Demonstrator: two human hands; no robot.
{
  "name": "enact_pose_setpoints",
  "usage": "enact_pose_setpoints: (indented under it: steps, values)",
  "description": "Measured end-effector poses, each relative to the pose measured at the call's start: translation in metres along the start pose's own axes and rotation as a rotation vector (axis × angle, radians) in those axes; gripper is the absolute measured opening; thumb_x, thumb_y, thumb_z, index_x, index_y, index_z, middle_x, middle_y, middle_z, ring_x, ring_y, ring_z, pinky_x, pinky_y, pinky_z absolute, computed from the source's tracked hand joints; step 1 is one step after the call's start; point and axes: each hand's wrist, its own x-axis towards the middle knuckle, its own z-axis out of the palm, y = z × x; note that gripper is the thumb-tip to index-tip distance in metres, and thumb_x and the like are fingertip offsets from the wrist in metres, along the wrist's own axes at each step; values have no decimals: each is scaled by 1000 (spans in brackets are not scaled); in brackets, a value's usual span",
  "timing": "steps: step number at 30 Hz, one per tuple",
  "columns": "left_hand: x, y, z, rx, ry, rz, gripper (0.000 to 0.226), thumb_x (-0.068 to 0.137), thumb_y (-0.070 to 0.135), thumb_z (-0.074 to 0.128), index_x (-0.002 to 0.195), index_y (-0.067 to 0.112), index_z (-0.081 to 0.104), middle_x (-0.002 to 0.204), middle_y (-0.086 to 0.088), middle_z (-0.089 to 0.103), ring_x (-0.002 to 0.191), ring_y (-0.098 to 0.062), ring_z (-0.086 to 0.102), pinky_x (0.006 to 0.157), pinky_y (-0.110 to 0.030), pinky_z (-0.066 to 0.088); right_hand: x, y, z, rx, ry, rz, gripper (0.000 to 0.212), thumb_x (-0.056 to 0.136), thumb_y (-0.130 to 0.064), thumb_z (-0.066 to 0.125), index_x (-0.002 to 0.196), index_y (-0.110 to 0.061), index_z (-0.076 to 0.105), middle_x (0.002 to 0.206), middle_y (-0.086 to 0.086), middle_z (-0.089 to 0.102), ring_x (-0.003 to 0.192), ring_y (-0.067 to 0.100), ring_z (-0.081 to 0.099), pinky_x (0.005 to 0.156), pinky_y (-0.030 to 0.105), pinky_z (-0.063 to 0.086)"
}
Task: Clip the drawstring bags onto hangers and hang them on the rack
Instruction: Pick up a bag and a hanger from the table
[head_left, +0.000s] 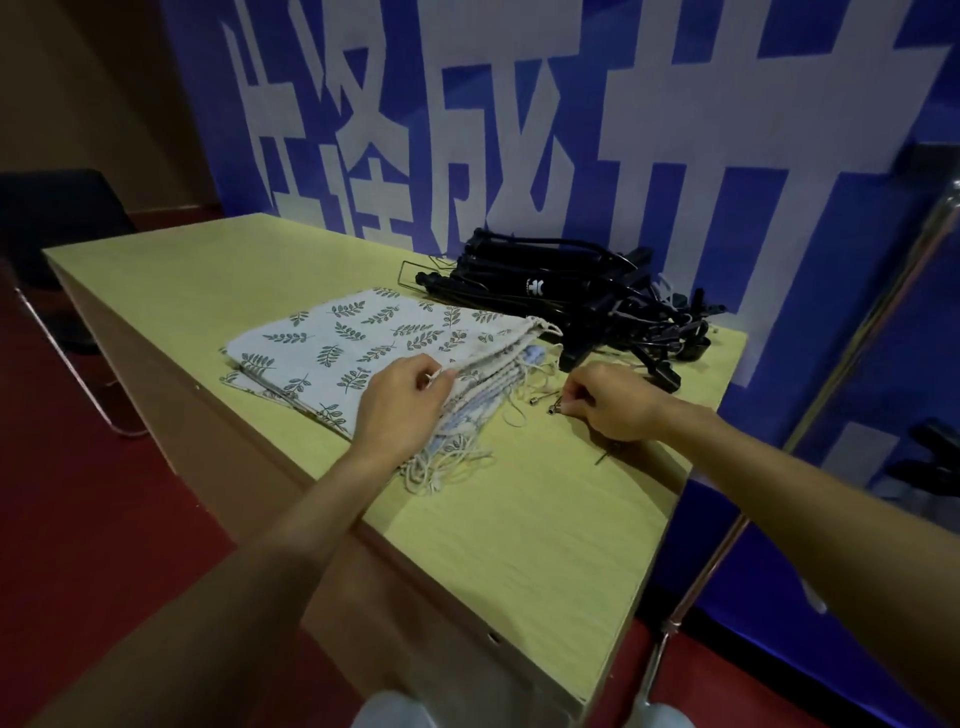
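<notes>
The stack of drawstring bags (358, 338) lay mid-way along the table (156, 270), hangers (571, 296) piled toward its far right corner; the left hand (400, 405) pinched the top bag's cord (434, 375), the right hand (613, 402) another cord end (555, 409).

Seems an event or exhibition room: behind the table (171, 280) a blue banner (519, 104) with large white characters, under the table red floor (104, 519), left of it a dark chair (57, 218), right of it a metal rack (883, 306).
</notes>
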Motion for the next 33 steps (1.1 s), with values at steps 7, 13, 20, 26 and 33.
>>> enact_pose_setpoints:
  steps: [7, 13, 20, 26, 33]
  values:
    - [12, 9, -17, 71, -153, -1, 39, 102, 30, 43, 69, 12, 52, 57, 2, 49, 50, -15, 43, 56, -27, 32, 2, -30, -9, 218, 83, -37, 18, 100, -21, 47, 97, -6, 56, 82, 3, 55, 73, 15, 50, 61, 27, 39]
    - [26, 23, -42, 0, -135, -78, 42, 103, 23, 41, 68, 4, 50, 55, 1, 43, 50, -15, 37, 59, -28, 31, 9, -73, -20, 625, 56, -31, 16, 102, -24, 43, 97, -10, 51, 98, 10, 58, 82, 19, 52, 67, 31, 44]
    - [44, 20, -64, -296, 102, -233, 40, 104, 24, 38, 69, 10, 51, 63, -5, 46, 61, -21, 42, 59, -30, 32, 30, -100, -18, 743, 9, -4, 14, 102, -21, 42, 92, -12, 45, 97, 11, 54, 81, 20, 62, 75, 41, 56]
    - [55, 25, -85, -554, 211, -363, 33, 106, 28, 28, 87, 13, 51, 77, -7, 55, 65, -18, 50, 56, -29, 42, 40, -104, -17, 347, 108, -36, 8, 99, -20, 46, 93, -15, 49, 100, 6, 58, 89, 19, 51, 69, 31, 40]
    - [63, 51, -107, -754, 142, -329, 30, 105, 31, 34, 103, 16, 60, 106, -17, 67, 84, -27, 63, 67, -37, 54, 41, -107, -30, 384, 263, 4, 16, 98, -23, 52, 83, -16, 52, 85, 0, 56, 81, 18, 51, 64, 29, 37]
